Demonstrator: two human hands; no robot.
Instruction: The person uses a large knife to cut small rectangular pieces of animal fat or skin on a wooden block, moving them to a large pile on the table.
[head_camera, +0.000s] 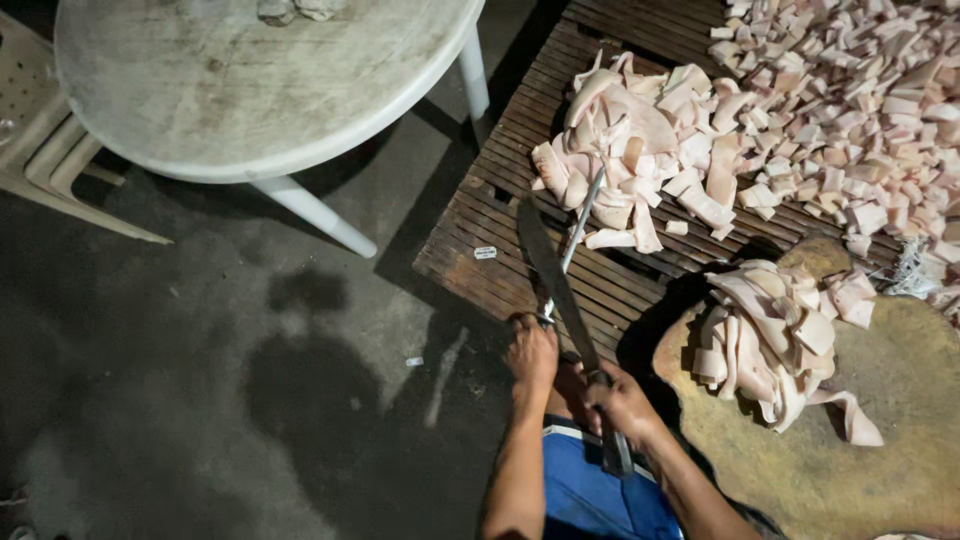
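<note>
1. A dark concrete floor (200, 380) is filling the left half of the view; shadows are falling across it, and a small white scrap is lying on it near the person's left arm
2. A round white plastic table (250, 80) is standing at upper left on white legs; part of a pale plastic chair (40, 150) is showing just beside it at the left edge
3. A dark slatted wooden surface (500, 250) is running from the centre to the upper right; a wide spread of small pale pink meat cubes (860, 90) is covering its far right part, and a heap of larger pale strips (640, 140) is lying nearer the middle
4. A round wooden chopping block (880, 420) is sitting at lower right, touching the slatted surface; a second pile of long pale strips (770, 340) is resting on its upper left part
5. A long dark-bladed knife (555, 280) is lying slantwise over the slats in front of the person; a slim metal sharpening rod (578, 225) is crossing it, its tip pointing at the heap of larger strips
6. The right hand (622, 400) is gripping the knife handle, fingers clenched around it; the left hand (532, 350) is grasping the base of the rod, fingers closed on it; the two hands are near each other, above a blue garment (590, 490)
</note>
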